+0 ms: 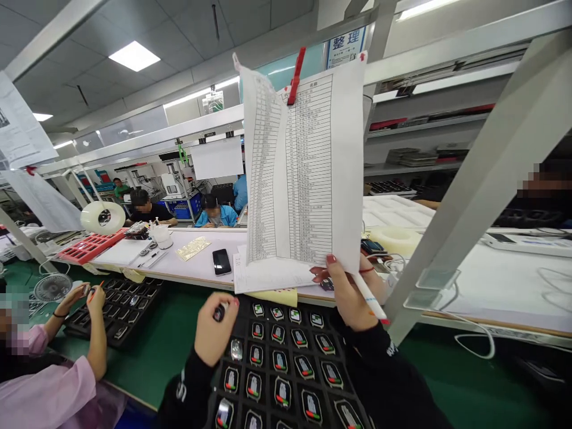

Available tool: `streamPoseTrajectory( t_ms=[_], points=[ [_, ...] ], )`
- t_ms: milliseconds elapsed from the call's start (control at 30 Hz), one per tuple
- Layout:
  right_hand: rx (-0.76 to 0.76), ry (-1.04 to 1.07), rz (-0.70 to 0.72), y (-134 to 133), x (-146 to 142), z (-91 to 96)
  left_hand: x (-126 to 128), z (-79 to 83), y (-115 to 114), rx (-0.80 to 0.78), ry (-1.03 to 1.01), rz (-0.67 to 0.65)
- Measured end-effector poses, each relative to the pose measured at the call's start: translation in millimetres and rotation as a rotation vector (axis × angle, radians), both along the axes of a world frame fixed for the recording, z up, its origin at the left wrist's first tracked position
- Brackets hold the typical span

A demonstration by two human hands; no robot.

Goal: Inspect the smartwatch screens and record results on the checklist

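Observation:
My left hand (215, 329) is closed around a small dark, shiny piece (218, 313), mostly hidden by the fingers; it may be a watch case. Below it lies a black tray (268, 363) with rows of square watches (282, 391), many with lit screens. My right hand (351, 295) is raised at the lower edge of a printed sheet (308, 179), its fingers touching the paper. A white pen (370, 298) with a red end is held in that same hand, slanting down to the right. A red clip (297, 76) holds the sheet at its top.
A phone (221, 262) and papers (268, 275) lie on the raised shelf. At left a co-worker in a pink sleeve (75, 381) handles parts over another black tray (118, 310). A slanted metal post (473, 179) stands to the right.

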State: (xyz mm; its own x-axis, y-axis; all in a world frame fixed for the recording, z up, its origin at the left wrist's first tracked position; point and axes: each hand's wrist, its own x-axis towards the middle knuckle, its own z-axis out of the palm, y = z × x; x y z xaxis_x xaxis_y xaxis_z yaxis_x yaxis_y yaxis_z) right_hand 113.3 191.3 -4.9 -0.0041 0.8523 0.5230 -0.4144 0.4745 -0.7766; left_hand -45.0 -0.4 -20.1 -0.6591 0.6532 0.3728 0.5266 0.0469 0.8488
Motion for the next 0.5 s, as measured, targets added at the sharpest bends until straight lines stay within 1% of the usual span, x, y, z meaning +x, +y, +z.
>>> streamPoseTrajectory(
  t_ms=[67,133,200,233,300,367,400,433,500],
  points=[
    [0.004,-0.032,0.021,2.7,-0.5,-3.4,-8.0,48.9,11.1,0.11,0.152,0.038],
    [0.046,-0.106,0.016,7.6,2.4,-3.8,-12.3,100.3,23.5,0.247,0.273,0.066],
    [0.122,-0.144,-0.066,14.9,9.1,4.0,-13.2,150.9,39.1,0.388,0.378,0.041],
    [0.172,-0.112,-0.123,19.2,13.5,12.6,-12.8,174.6,48.2,0.434,0.44,0.036],
    [0.298,0.06,-0.245,28.2,22.7,40.6,-11.2,215.4,68.3,0.456,0.533,0.054],
    [0.476,0.246,-0.334,36.0,30.6,81.5,-11.1,244.9,88.8,0.403,0.583,0.035],
    [0.574,0.283,-0.362,38.9,33.4,105.2,-12.5,255.3,98.4,0.377,0.596,0.028],
    [0.658,0.262,-0.355,41.0,35.2,129.9,-15.1,263.0,107.5,0.359,0.606,0.019],
    [0.777,0.135,-0.327,42.7,35.5,178.9,-24.4,272.5,123.5,0.363,0.614,0.009]
  ],
)
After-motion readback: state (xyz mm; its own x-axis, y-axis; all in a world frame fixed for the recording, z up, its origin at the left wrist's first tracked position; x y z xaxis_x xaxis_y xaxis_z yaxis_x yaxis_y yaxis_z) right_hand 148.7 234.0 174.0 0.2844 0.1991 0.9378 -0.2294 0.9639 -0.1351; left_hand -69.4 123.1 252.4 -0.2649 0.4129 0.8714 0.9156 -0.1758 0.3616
